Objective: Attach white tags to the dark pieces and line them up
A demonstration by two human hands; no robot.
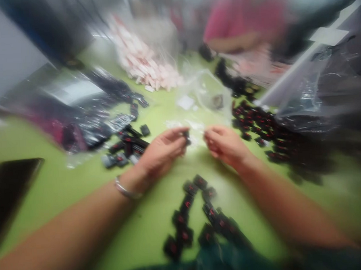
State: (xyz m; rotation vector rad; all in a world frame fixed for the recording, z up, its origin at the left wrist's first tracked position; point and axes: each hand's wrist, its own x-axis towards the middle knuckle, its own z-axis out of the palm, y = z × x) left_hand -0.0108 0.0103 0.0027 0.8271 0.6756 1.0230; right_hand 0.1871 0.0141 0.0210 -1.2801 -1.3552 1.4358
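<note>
My left hand (166, 148) is at the middle of the green table (149, 241), its thumb and fingers closed on a small black part (186, 137). Just right of it, across a narrow gap, my right hand (225, 145) has its fingertips pinched together; whatever they hold is too small and blurred to name. Small white pieces (193, 126) lie behind and between the hands. Nearer to me, black parts with red marks (187, 203) form two slanting rows.
Black pieces (129, 143) and clear bags (92, 127) lie left, a dark flat object (14, 192) at far left. More black-and-red parts (258, 127) are piled right. Behind are pinkish-white pieces (149, 68), an open clear bag (210, 93) and a person in pink (247, 18).
</note>
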